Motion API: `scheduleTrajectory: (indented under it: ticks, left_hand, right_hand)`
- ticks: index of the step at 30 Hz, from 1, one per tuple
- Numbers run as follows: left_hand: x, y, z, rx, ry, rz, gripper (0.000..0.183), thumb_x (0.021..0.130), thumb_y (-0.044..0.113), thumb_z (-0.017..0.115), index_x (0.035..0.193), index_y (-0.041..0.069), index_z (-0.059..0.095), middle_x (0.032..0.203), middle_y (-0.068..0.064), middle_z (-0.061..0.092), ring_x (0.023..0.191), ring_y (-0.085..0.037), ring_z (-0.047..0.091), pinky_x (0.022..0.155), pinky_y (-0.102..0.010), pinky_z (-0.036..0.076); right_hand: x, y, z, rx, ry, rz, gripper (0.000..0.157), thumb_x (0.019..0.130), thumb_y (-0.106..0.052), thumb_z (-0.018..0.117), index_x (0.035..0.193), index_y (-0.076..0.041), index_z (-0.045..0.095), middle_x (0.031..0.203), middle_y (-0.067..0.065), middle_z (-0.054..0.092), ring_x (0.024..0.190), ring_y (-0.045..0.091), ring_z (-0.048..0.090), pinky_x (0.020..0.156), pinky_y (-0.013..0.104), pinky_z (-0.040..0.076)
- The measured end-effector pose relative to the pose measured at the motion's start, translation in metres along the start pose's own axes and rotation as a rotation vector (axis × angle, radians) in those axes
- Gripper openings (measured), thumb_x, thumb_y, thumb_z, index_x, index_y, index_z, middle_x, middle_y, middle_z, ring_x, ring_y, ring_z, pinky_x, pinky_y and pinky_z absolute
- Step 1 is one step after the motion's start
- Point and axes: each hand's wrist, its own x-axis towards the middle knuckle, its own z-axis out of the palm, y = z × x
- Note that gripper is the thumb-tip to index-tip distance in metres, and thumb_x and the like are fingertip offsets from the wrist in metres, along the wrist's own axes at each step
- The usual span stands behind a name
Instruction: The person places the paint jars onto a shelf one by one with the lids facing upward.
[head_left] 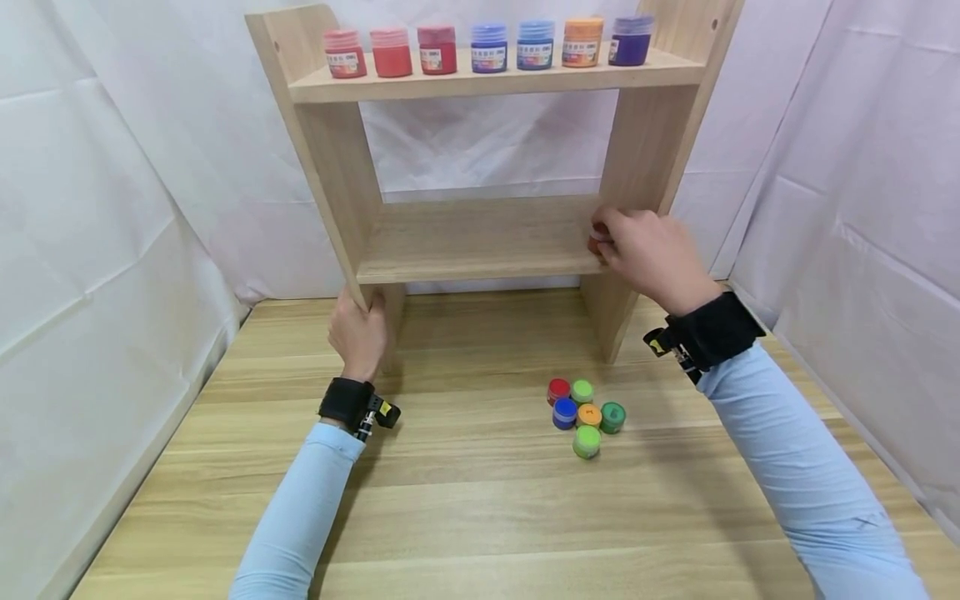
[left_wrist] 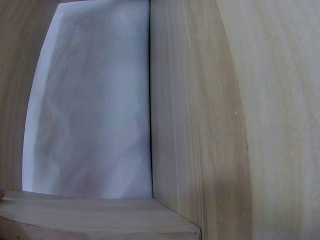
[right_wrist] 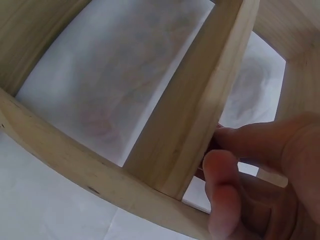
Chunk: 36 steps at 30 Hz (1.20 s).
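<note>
A wooden shelf unit (head_left: pixel 480 237) stands on the table in the head view. My left hand (head_left: pixel 358 333) grips the lower front edge of its left side panel (head_left: pixel 315 179). At the right end of the middle board, my right hand (head_left: pixel 651 250) pinches a small reddish-brown paint jar (head_left: pixel 595 244), mostly covered by the fingers. The right wrist view shows this hand (right_wrist: pixel 260 170) close to the board's edge (right_wrist: pixel 207 115), with only a dark sliver of the jar visible. Wood panels (left_wrist: pixel 200 120) fill much of the left wrist view.
Along the top board (head_left: pixel 495 83) stands a row of paint jars in red, blue, orange and purple, such as a red one (head_left: pixel 437 50). Several more jars sit clustered on the table, among them a blue one (head_left: pixel 565 413) and a dark green one (head_left: pixel 612 417). White cloth (head_left: pixel 97 167) hangs around.
</note>
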Motion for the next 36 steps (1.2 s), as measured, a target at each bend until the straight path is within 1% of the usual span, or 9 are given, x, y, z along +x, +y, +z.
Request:
scheduleTrajectory:
  ticks: [9, 14, 17, 21, 24, 27, 32, 34, 36]
  left_hand:
    - [0.000, 0.000, 0.000, -0.002, 0.008, -0.008, 0.018, 0.088, 0.026, 0.060, 0.082, 0.010, 0.057, 0.074, -0.003, 0.057, 0.062, -0.021, 0.052, 0.050, -0.037, 0.031]
    - [-0.002, -0.001, 0.000, -0.007, 0.011, -0.010, 0.019, 0.088, 0.027, 0.060, 0.080, 0.010, 0.054, 0.070, -0.003, 0.054, 0.060, -0.021, 0.050, 0.049, -0.037, 0.030]
    - [-0.003, -0.001, 0.000, -0.005, 0.003, -0.008, 0.019, 0.089, 0.026, 0.060, 0.078, 0.011, 0.052, 0.068, -0.003, 0.051, 0.058, -0.021, 0.047, 0.048, -0.036, 0.029]
    - [-0.002, 0.000, -0.001, -0.004, 0.000, 0.007, 0.020, 0.089, 0.025, 0.059, 0.077, 0.010, 0.051, 0.066, -0.004, 0.049, 0.058, -0.022, 0.046, 0.049, -0.037, 0.029]
    - [-0.001, 0.001, -0.001, -0.001, 0.008, 0.016, 0.021, 0.088, 0.025, 0.060, 0.077, 0.010, 0.051, 0.067, -0.004, 0.050, 0.059, -0.022, 0.048, 0.049, -0.037, 0.030]
    - [-0.001, 0.002, -0.001, 0.004, 0.015, 0.019, 0.022, 0.088, 0.026, 0.061, 0.076, 0.011, 0.051, 0.067, -0.002, 0.050, 0.059, -0.022, 0.049, 0.048, -0.038, 0.030]
    - [-0.001, 0.002, 0.000, 0.004, 0.007, 0.027, 0.021, 0.088, 0.024, 0.060, 0.076, 0.010, 0.050, 0.064, -0.002, 0.045, 0.056, -0.022, 0.043, 0.047, -0.038, 0.028]
    - [-0.001, 0.000, 0.000, 0.006, 0.007, 0.026, 0.021, 0.089, 0.024, 0.060, 0.076, 0.010, 0.050, 0.064, -0.002, 0.044, 0.055, -0.022, 0.043, 0.047, -0.038, 0.028]
    - [-0.001, -0.001, 0.000, 0.010, 0.009, 0.021, 0.021, 0.089, 0.025, 0.060, 0.077, 0.011, 0.051, 0.065, -0.002, 0.045, 0.056, -0.022, 0.044, 0.047, -0.037, 0.028]
  right_hand:
    - [0.002, -0.002, 0.002, -0.005, 0.016, -0.009, 0.011, 0.092, -0.014, 0.056, 0.097, -0.005, 0.059, 0.078, 0.005, 0.057, 0.064, 0.023, 0.053, 0.053, 0.037, 0.044]
    - [0.000, -0.001, 0.001, 0.029, 0.028, -0.010, 0.028, 0.089, -0.012, 0.061, 0.114, -0.001, 0.058, 0.102, 0.013, 0.061, 0.086, 0.028, 0.061, 0.063, 0.045, 0.049]
    - [-0.008, -0.001, 0.001, 0.039, 0.096, -0.028, 0.035, 0.086, -0.011, 0.063, 0.119, 0.003, 0.058, 0.120, 0.019, 0.056, 0.098, 0.033, 0.060, 0.071, 0.048, 0.049]
    - [-0.022, -0.004, 0.002, 0.063, 0.221, -0.092, 0.026, 0.083, -0.011, 0.065, 0.106, 0.001, 0.064, 0.117, 0.019, 0.054, 0.076, 0.032, 0.059, 0.062, 0.042, 0.049]
    - [-0.032, -0.010, 0.005, 0.107, 0.240, -0.146, 0.021, 0.082, -0.013, 0.067, 0.099, -0.002, 0.066, 0.105, 0.015, 0.054, 0.060, 0.023, 0.048, 0.051, 0.034, 0.041]
    - [-0.042, -0.015, 0.009, 0.156, 0.146, -0.190, 0.021, 0.081, -0.015, 0.069, 0.099, -0.003, 0.066, 0.099, 0.011, 0.057, 0.063, 0.019, 0.050, 0.056, 0.032, 0.044]
    - [-0.055, -0.021, 0.024, 0.213, -0.151, -0.191, 0.021, 0.084, -0.021, 0.069, 0.100, -0.009, 0.067, 0.092, 0.001, 0.062, 0.073, 0.013, 0.055, 0.065, 0.031, 0.048]
    - [-0.059, -0.021, 0.033, 0.219, -0.215, -0.182, 0.019, 0.085, -0.022, 0.068, 0.100, -0.010, 0.068, 0.088, -0.002, 0.062, 0.070, 0.011, 0.054, 0.064, 0.028, 0.047]
    - [-0.063, -0.021, 0.042, 0.228, -0.235, -0.179, 0.019, 0.086, -0.022, 0.068, 0.100, -0.010, 0.069, 0.084, -0.004, 0.061, 0.068, 0.010, 0.053, 0.061, 0.027, 0.046]
